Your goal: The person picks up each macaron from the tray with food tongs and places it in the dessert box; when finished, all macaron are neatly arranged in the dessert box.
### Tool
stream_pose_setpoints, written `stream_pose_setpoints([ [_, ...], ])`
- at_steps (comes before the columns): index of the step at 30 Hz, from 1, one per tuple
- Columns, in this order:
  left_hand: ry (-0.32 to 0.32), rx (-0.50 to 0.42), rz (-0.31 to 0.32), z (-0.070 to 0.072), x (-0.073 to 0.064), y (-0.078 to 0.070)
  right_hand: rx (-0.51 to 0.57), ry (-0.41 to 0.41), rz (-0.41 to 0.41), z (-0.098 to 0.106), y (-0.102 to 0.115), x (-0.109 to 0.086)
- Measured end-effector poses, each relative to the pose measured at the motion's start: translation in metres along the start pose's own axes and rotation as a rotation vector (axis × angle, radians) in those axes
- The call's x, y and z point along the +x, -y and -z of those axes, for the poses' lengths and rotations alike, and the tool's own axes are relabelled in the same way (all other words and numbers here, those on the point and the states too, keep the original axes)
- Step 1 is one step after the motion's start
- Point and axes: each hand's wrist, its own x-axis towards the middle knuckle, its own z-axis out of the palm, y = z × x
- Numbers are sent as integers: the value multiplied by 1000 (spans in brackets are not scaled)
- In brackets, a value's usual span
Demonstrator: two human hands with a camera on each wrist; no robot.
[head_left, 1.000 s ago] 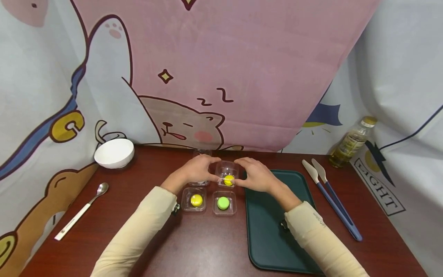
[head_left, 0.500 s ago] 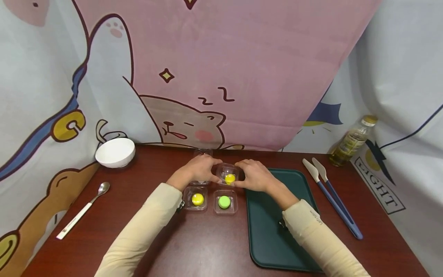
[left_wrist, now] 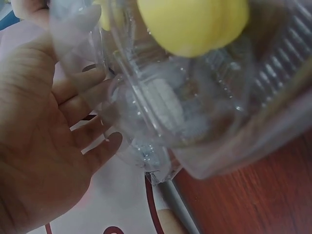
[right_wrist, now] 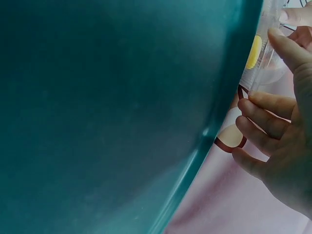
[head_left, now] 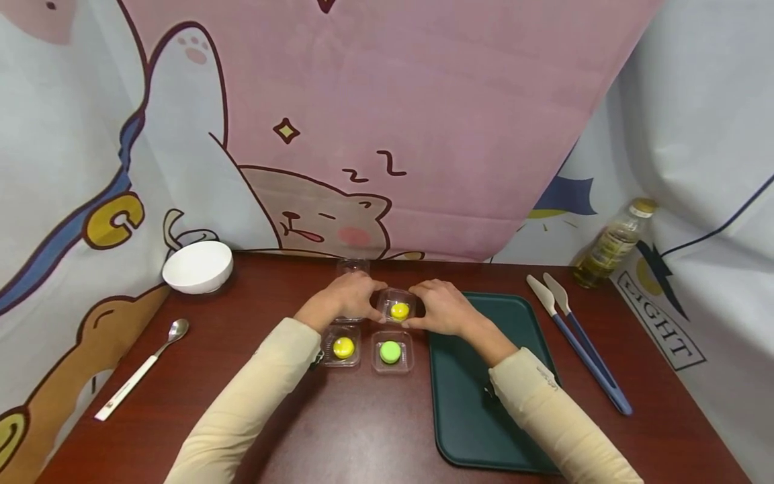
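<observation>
Between both hands is a small clear plastic box with a yellow macaron inside. My left hand holds its left side, thumb toward me and fingers at the back. On the opposite side my right hand pinches the edge; the right wrist view shows that thumb and fingertips on the thin plastic rim. Nearer to me sit two similar boxes, one with a yellow macaron, the other with a green macaron. Another clear container is partly hidden behind my left hand.
A dark green tray lies under my right forearm. Tongs and an oil bottle are farther right. At left are a white bowl and a spoon. A printed cloth backs the table.
The held box's raised clear lid has come down over the yellow macaron, so the box looks flatter. Both hands stay at its sides, with only small shifts.
</observation>
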Motion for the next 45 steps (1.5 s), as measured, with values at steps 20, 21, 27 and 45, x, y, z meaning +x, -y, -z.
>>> stream_pose_setpoints([
  [20,5,125,38,0,3,-1,15,123,-30,11,5,12],
  [21,4,128,40,-1,3,-2,21,134,-35,11,5,12],
  [27,-1,128,51,-1,0,-3,44,187,-60,10,6,10],
  [45,-136,-48,123,7,-13,11,109,173,-47,11,1,2],
])
